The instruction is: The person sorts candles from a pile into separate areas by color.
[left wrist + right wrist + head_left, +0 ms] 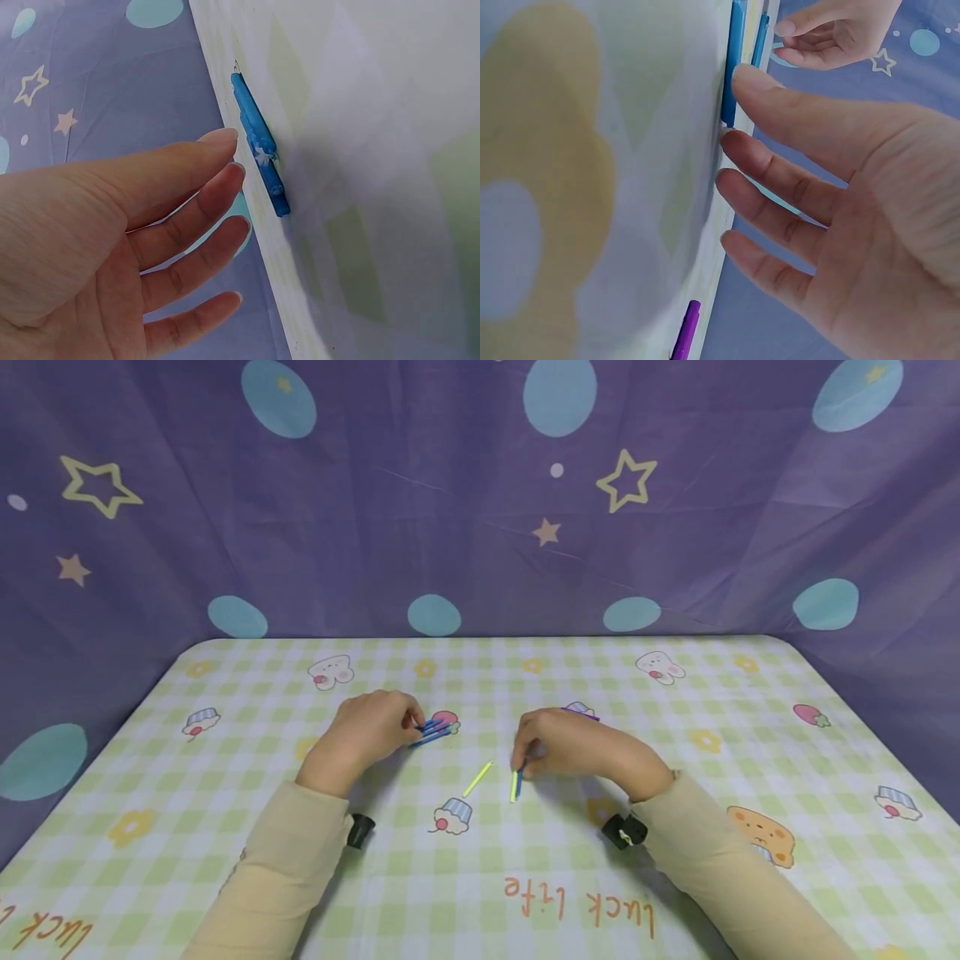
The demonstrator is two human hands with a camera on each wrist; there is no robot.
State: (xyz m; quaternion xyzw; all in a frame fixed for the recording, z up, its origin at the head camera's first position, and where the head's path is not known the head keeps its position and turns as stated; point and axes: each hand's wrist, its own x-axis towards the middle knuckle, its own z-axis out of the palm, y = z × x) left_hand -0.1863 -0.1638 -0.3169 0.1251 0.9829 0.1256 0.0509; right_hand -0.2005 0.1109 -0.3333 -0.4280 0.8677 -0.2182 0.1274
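Observation:
My left hand (372,727) is beside several thin blue sticks (432,735) lying together on the cloth. In the left wrist view, its thumb and fingers stand slightly apart, with the blue sticks (259,146) just past the fingertips. My right hand (570,743) pinches one blue stick (519,783) between thumb and index finger, its other fingers loosely bent. That stick lies alongside a yellow stick (513,787). Between the hands, a second yellow stick (477,778) lies at a slant. The right wrist view shows the thumb on the blue stick (735,45) and the index fingertip at its end.
A purple stick (581,714) lies behind my right hand, partly hidden by it. The table wears a green and white checked cloth (255,727) printed with cartoons. A purple curtain (465,493) with stars and dots hangs behind the far edge.

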